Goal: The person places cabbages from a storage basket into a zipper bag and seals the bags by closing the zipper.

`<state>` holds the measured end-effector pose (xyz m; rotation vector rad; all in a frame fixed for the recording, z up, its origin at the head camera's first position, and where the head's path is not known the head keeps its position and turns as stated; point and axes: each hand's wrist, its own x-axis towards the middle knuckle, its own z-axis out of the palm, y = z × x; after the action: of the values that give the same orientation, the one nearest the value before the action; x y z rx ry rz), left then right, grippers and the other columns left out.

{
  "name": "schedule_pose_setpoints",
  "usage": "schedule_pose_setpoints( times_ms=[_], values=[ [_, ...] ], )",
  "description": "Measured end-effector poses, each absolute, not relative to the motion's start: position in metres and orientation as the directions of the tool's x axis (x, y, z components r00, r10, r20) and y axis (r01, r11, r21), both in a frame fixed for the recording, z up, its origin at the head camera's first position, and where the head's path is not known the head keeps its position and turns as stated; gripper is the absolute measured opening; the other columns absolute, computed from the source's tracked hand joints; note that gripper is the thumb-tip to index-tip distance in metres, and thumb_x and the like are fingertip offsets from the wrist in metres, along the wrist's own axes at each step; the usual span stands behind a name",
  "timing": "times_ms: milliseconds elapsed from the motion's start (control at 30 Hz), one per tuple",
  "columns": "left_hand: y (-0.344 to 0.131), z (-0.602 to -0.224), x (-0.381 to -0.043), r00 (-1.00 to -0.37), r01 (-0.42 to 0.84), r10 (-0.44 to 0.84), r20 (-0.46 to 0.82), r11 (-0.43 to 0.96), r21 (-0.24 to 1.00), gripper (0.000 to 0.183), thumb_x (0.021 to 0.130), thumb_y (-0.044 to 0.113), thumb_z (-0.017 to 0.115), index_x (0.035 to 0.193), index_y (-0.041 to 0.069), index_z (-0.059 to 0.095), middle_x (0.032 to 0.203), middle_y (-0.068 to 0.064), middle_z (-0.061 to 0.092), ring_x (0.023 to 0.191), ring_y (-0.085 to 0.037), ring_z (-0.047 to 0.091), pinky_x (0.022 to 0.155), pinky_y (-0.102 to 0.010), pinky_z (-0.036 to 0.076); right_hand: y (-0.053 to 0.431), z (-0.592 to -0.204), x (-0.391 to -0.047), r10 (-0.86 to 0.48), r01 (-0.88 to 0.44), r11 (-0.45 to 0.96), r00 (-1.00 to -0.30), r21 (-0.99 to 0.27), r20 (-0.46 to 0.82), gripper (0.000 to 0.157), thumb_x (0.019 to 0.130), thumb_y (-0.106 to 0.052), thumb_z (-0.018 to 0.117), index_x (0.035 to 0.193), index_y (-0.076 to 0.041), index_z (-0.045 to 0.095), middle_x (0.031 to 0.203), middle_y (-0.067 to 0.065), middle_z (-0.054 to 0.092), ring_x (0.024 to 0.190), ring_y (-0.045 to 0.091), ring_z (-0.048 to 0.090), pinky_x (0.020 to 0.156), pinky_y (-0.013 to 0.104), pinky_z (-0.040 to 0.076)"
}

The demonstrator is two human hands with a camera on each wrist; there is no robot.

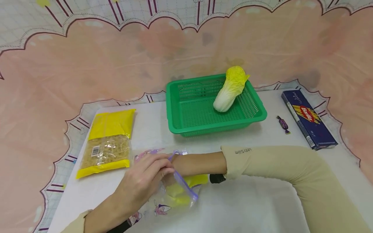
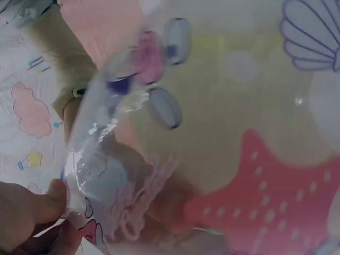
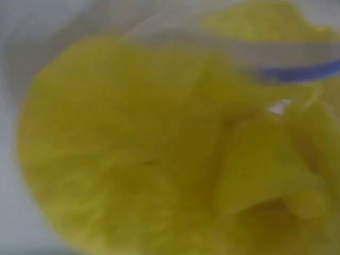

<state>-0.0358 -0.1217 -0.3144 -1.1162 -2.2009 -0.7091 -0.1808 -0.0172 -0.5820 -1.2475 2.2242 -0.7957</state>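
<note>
A clear plastic zip bag [image 1: 151,205] with printed sea pictures and a purple zip edge [image 1: 185,187] lies at the front of the table. My left hand [image 1: 144,178] pinches the bag's rim; in the left wrist view its thumb and fingers [image 2: 37,204] hold the film. Through the bag's mouth reaches my right hand [image 1: 178,165], mostly hidden behind the left hand and film. It holds a yellow-leaved napa cabbage [image 1: 180,191] inside the bag, though its fingers are blurred by the plastic. Yellow leaves [image 3: 106,138] fill the right wrist view.
At the back, a green plastic basket [image 1: 172,106] holds another napa cabbage [image 1: 231,89], leaning on its right rim. A yellow bag of dry pasta [image 1: 107,142] lies on the left. To the right lie a wrapped candy [image 1: 283,125] and a blue spaghetti box [image 1: 309,119].
</note>
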Motion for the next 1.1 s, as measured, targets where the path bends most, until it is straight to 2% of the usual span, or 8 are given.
schedule_pose_setpoints(
  times_ms=[67,167,233,333,533,667,833,1100],
  values=[
    [-0.125,-0.315,-0.035,-0.517,0.814,0.516,0.683,0.544,0.204,0.032,0.101,0.027,0.050,0.089,0.003,0.068,0.091,-0.005,0.070,0.089,-0.021,0.068,0.099,-0.025,0.050,-0.006,-0.505,-0.161,-0.848,-0.676,0.525,-0.469,-0.517,-0.248,0.025,0.099,-0.036,0.048,0.080,-0.026,0.063,0.078,-0.015,0.060,0.075,-0.002,0.053,0.072,0.009,0.044],
    [-0.131,-0.313,-0.034,-0.523,0.800,0.485,0.701,0.563,0.207,0.034,0.100,0.029,0.051,0.088,0.003,0.069,0.091,-0.006,0.070,0.086,-0.021,0.067,0.102,-0.020,0.047,0.017,-0.384,-0.129,-0.892,-0.797,0.447,-0.364,-0.407,-0.268,0.022,0.098,-0.036,0.055,0.101,-0.019,0.068,0.095,-0.005,0.069,0.088,0.009,0.061,0.083,0.016,0.048],
    [-0.134,-0.308,-0.033,-0.517,0.798,0.475,0.712,0.567,0.201,0.033,0.099,0.030,0.053,0.089,0.003,0.070,0.091,-0.007,0.070,0.085,-0.021,0.067,0.098,-0.019,0.050,0.043,-0.333,-0.119,-0.962,-0.848,0.272,-0.248,-0.454,-0.113,0.020,0.099,-0.024,0.055,0.108,-0.011,0.068,0.103,0.001,0.071,0.095,0.011,0.064,0.088,0.014,0.048],
    [-0.137,-0.300,-0.032,-0.518,0.786,0.459,0.722,0.589,0.189,0.035,0.099,0.032,0.053,0.090,0.003,0.070,0.092,-0.007,0.070,0.086,-0.022,0.068,0.093,-0.018,0.052,0.079,-0.301,-0.117,-0.974,-0.842,0.155,-0.217,-0.518,0.062,0.026,0.098,-0.022,0.057,0.119,-0.009,0.066,0.121,0.003,0.067,0.116,0.014,0.061,0.104,0.020,0.046],
    [-0.143,-0.289,-0.030,-0.592,0.730,0.435,0.678,0.646,0.223,0.042,0.100,0.039,0.048,0.091,0.006,0.071,0.093,-0.006,0.071,0.086,-0.021,0.067,0.093,-0.014,0.050,0.136,-0.295,-0.126,-0.830,-0.791,0.191,-0.447,-0.581,0.335,0.021,0.095,-0.012,0.062,0.114,-0.011,0.069,0.117,0.000,0.068,0.113,0.012,0.062,0.095,0.028,0.054],
    [-0.145,-0.289,-0.029,-0.614,0.721,0.439,0.655,0.649,0.241,0.043,0.100,0.040,0.047,0.091,0.006,0.071,0.094,-0.006,0.071,0.087,-0.021,0.067,0.096,-0.012,0.048,0.154,-0.315,-0.134,-0.796,-0.732,0.272,-0.536,-0.624,0.282,0.018,0.093,-0.007,0.062,0.109,-0.011,0.071,0.110,0.001,0.069,0.098,0.009,0.064,0.079,0.022,0.056],
    [-0.145,-0.289,-0.028,-0.607,0.729,0.443,0.659,0.640,0.242,0.041,0.100,0.039,0.048,0.092,0.006,0.071,0.094,-0.006,0.071,0.087,-0.021,0.066,0.094,-0.013,0.049,0.162,-0.340,-0.144,-0.798,-0.667,0.368,-0.585,-0.648,0.149,0.016,0.095,-0.008,0.060,0.107,-0.010,0.070,0.107,0.001,0.069,0.093,0.010,0.064,0.075,0.021,0.057],
    [-0.149,-0.290,-0.027,-0.654,0.694,0.443,0.613,0.675,0.251,0.047,0.100,0.043,0.043,0.093,0.007,0.071,0.096,-0.005,0.071,0.091,-0.019,0.067,0.097,-0.011,0.046,0.168,-0.340,-0.156,-0.765,-0.643,0.381,-0.623,-0.665,0.165,0.014,0.092,-0.007,0.065,0.104,-0.010,0.070,0.103,0.001,0.070,0.090,0.011,0.064,0.075,0.026,0.059]
  ],
)
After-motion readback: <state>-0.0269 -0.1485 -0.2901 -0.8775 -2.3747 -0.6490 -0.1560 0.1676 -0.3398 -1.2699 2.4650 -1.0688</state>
